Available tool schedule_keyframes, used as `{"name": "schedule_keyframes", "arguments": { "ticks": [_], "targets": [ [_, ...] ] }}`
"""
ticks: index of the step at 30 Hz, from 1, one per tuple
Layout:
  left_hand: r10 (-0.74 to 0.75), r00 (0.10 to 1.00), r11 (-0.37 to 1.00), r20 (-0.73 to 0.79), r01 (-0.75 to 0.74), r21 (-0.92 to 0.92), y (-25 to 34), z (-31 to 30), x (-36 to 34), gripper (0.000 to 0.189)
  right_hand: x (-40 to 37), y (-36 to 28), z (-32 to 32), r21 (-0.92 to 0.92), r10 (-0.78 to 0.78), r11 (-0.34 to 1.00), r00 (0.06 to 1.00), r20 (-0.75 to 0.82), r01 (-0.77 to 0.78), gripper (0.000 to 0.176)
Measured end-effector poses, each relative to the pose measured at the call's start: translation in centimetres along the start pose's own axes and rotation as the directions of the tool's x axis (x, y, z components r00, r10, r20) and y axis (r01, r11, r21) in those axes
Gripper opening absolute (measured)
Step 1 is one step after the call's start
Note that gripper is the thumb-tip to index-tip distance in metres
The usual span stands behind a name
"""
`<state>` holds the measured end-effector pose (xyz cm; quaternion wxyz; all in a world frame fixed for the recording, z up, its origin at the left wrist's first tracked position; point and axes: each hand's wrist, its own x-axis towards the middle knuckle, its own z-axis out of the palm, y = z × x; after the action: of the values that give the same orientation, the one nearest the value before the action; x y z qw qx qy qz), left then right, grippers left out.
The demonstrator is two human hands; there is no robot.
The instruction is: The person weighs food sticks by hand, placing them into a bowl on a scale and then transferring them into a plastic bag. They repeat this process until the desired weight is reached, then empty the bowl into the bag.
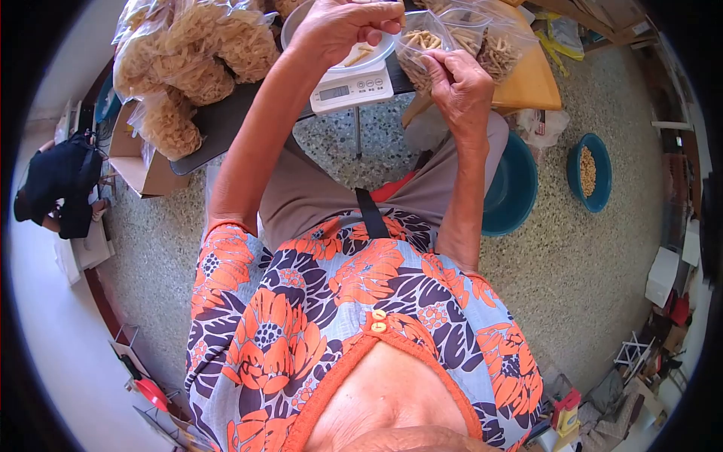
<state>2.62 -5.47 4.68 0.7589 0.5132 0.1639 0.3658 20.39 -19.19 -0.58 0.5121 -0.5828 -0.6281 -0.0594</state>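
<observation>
My left hand [348, 29] is at the top, above a digital kitchen scale [352, 89]. Its fingers are pinched together near the mouth of a clear plastic bag; what they hold, if anything, is too small to make out. With its thumb and fingers my right hand [461, 84] grips the edge of that plastic bag [410, 56], which has pale stick-shaped pieces inside. On the scale sits a shallow bowl [385, 47] with a few similar pale pieces. More filled clear bags [503, 54] stand just beyond my right hand.
Large bags of pale dried strips [196, 56] are heaped at the upper left. A wooden stool or table [538, 87] is at the right. Teal basins [516, 192] stand on the floor, one [577, 184] holding small tan pieces. Another person [60, 184] bends at far left.
</observation>
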Motion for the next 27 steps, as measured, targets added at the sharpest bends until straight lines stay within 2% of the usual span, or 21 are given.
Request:
{"name": "schedule_keyframes", "arguments": {
  "ticks": [1,3,4,5,7,8,10,12,16,18,19,22,23,25,26,27],
  "targets": [
    [-0.003,1.0,1.0,0.003,0.003,-0.001,-0.4,0.2,0.3,0.035,-0.1,0.0,-0.1,-0.003,0.003,1.0,1.0,-0.001,-0.003,0.012],
    [0.073,0.994,0.969,0.076,-0.089,0.229,-1.2,0.5,0.9,0.035,0.0,0.1,-0.2,-0.003,0.013,1.0,1.0,0.002,-0.013,0.012],
    [0.062,0.998,0.918,-0.008,-0.053,0.393,-1.1,1.5,0.9,0.029,0.0,0.3,-0.2,-0.004,0.015,1.0,1.0,0.001,-0.015,0.012],
    [0.059,0.998,0.918,-0.008,-0.051,0.393,-1.5,2.1,1.3,0.029,0.0,0.4,-0.2,-0.001,0.005,1.0,1.0,-0.005,-0.005,0.012],
    [0.12,0.992,0.742,-0.045,-0.059,0.668,-1.9,2.9,1.7,0.023,0.0,0.4,-0.2,0.004,-0.005,1.0,1.0,-0.01,0.005,0.012],
    [0.12,0.992,0.741,-0.046,-0.059,0.669,-1.9,2.8,1.9,0.023,0.0,0.4,-0.2,-0.004,0.001,1.0,1.0,-0.005,-0.001,0.012],
    [0.345,0.938,0.587,0.033,-0.243,0.772,-1.8,2.9,2.1,0.018,-0.1,0.5,-0.3,-0.013,0.011,1.0,1.0,0.001,-0.011,0.011],
    [0.543,0.83,0.368,0.13,-0.375,0.851,-1.2,2.6,2.1,0.012,-0.2,0.8,-0.2,-0.001,0.004,1.0,1.0,-0.021,-0.004,0.011],
    [0.498,0.863,0.413,0.084,-0.322,0.852,1.3,-0.2,1.9,0.008,-0.1,0.6,-0.4,-0.015,-0.01,1.0,0.999,-0.031,0.009,0.011],
    [0.381,0.925,0.407,0.008,-0.175,0.896,2.3,-1.9,1.7,0.008,-0.1,0.5,-0.4,-0.027,-0.017,0.999,0.999,-0.043,0.016,0.011],
    [0.383,0.924,0.401,0.005,-0.171,0.9,2.5,-2.9,1.7,0.008,-0.1,0.5,-0.4,-0.019,-0.019,1.0,0.999,-0.044,0.018,0.011],
    [0.366,0.926,0.093,0.094,-0.137,0.986,1.7,-6.0,1.8,0.017,-0.2,0.4,-0.4,-0.036,-0.013,0.999,1.0,-0.026,0.012,0.011],
    [0.37,0.925,0.092,0.091,-0.134,0.987,1.2,-6.5,1.9,0.017,-0.2,0.4,-0.5,-0.034,0.0,0.999,1.0,-0.016,-0.001,0.011],
    [0.168,0.984,0.057,0.062,-0.073,0.996,0.6,-6.6,1.9,0.017,-0.2,0.4,-0.5,-0.033,0.011,0.999,1.0,-0.002,-0.011,0.012],
    [0.07,0.997,0.136,-0.045,0.035,0.99,0.5,-6.3,2.0,0.015,-0.2,0.4,-0.5,-0.031,0.007,0.999,1.0,-0.004,-0.007,0.012],
    [0.073,0.996,0.138,-0.047,0.037,0.99,0.3,-5.9,2.1,0.015,-0.1,0.3,-0.5,-0.029,0.003,1.0,1.0,-0.007,-0.004,0.012]
  ]
}}
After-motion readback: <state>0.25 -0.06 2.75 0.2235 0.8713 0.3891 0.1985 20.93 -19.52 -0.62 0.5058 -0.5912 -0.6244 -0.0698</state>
